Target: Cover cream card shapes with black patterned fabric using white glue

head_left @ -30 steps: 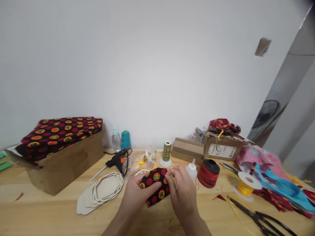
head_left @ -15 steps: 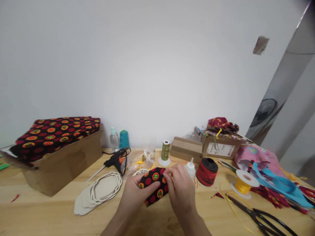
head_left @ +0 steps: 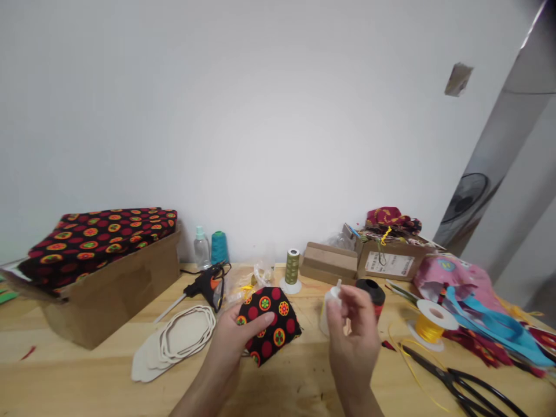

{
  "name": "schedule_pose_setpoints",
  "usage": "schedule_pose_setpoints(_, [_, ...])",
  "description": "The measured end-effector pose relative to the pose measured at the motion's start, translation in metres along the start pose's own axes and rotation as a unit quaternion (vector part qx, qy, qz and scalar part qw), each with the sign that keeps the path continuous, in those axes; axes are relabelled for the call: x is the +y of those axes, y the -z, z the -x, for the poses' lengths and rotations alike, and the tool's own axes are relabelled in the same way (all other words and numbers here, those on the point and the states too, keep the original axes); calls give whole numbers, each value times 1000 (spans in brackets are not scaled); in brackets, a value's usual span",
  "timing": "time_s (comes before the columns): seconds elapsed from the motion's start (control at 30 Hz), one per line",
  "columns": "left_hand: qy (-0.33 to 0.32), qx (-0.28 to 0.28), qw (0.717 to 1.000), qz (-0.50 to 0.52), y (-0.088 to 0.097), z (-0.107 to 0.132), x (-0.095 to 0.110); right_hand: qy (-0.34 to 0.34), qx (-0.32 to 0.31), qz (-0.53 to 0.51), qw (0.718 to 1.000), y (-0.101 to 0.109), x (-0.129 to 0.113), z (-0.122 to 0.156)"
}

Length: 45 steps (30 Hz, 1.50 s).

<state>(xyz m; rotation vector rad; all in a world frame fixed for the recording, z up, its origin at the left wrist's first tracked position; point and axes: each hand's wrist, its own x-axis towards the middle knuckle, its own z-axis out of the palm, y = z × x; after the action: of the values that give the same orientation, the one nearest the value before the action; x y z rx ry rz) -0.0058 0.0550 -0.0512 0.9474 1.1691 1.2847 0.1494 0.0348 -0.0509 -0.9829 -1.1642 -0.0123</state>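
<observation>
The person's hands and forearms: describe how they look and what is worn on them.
The left hand and right hand are bare: no gloves, rings, watch or bracelet visible. Both forearms are uncovered as far as the picture's lower edge, with no sleeve in view. Fingernails look short and unpainted.

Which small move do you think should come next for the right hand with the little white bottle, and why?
Probably the right hand should tilt the white bottle so its tip points at the patterned fabric piece. The bottle is lifted and upright beside the fabric, not yet over it, while the left hand holds the piece up with the thumb on top, as if presenting it.
</observation>
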Motion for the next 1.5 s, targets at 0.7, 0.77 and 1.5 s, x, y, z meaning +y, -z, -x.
schedule_pose_setpoints(0.7, [-38,8,997,-68,-4,8,7,-6,-36,67,997,-6,-1,4])
schedule_pose_setpoints(0.77, [-20,16,999,-45,-3,6,5,-6,-10,37,999,-1,-2,1])
schedule_pose_setpoints(1.5, [22,-33,996,81,3,0,4,-317,-272,-147,897,-21,0,9])
